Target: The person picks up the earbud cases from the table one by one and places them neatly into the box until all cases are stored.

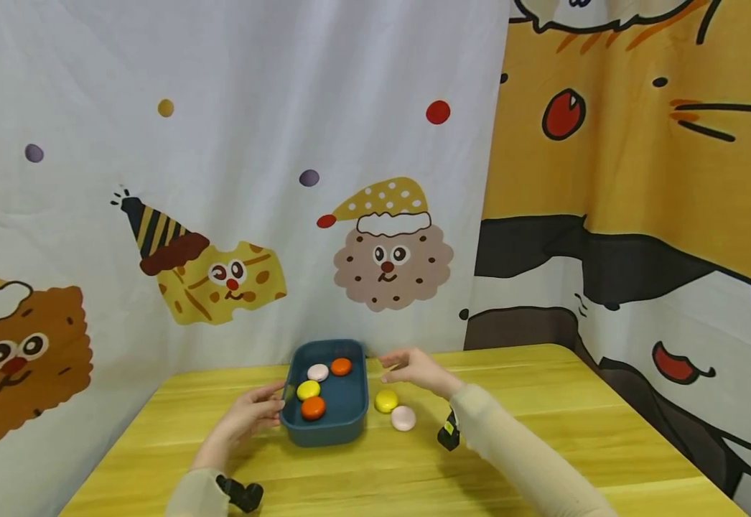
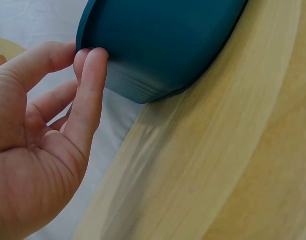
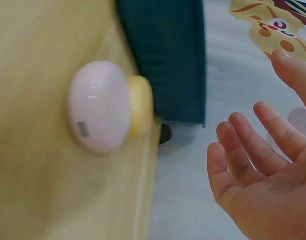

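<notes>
A dark teal plastic box (image 1: 327, 434) stands upright on the table, with two orange discs (image 1: 314, 408), a yellow disc (image 1: 308, 390) and a pale pink disc (image 1: 317, 372) inside. At its left side, my left hand (image 1: 250, 414) holds the rim, with fingertips (image 2: 95, 62) against the outer wall. To the right of the box, my right hand (image 1: 416, 370) hovers with nothing in it, its fingers (image 3: 263, 147) loosely spread. Below this hand, another yellow disc (image 1: 386, 401) and a second pale pink disc (image 1: 403, 418) lie close together on the table. All the discs are smooth and rounded.
The wooden table (image 1: 511, 445) ends at a white curtain (image 1: 233, 143) printed with cartoon foods. A cartoon animal curtain (image 1: 640, 165) hangs along the right side. Black wrist mounts (image 1: 241, 493) are worn on both arms.
</notes>
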Tool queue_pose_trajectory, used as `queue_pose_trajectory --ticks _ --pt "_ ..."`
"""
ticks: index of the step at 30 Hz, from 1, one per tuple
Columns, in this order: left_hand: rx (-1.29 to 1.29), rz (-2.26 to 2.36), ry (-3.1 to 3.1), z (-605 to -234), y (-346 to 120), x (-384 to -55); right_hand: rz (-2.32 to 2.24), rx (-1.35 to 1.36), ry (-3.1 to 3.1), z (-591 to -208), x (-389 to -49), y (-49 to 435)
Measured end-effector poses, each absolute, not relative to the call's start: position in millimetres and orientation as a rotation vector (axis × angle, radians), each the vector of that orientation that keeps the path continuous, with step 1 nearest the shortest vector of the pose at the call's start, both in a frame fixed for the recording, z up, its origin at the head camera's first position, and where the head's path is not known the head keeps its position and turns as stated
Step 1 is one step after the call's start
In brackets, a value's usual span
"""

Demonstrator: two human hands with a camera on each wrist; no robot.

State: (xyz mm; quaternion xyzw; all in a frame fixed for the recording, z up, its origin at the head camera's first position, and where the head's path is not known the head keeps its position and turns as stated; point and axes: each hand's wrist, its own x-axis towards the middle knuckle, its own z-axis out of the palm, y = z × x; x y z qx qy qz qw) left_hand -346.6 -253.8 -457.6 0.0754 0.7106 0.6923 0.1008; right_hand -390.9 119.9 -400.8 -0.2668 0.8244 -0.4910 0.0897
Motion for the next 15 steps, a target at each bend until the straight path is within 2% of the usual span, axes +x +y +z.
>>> queue_pose_trajectory --ticks 15 --pt "0.203 2.039 2.101 -457 -254 -346 -1.487 -0.751 2.413 -438 -377 144"
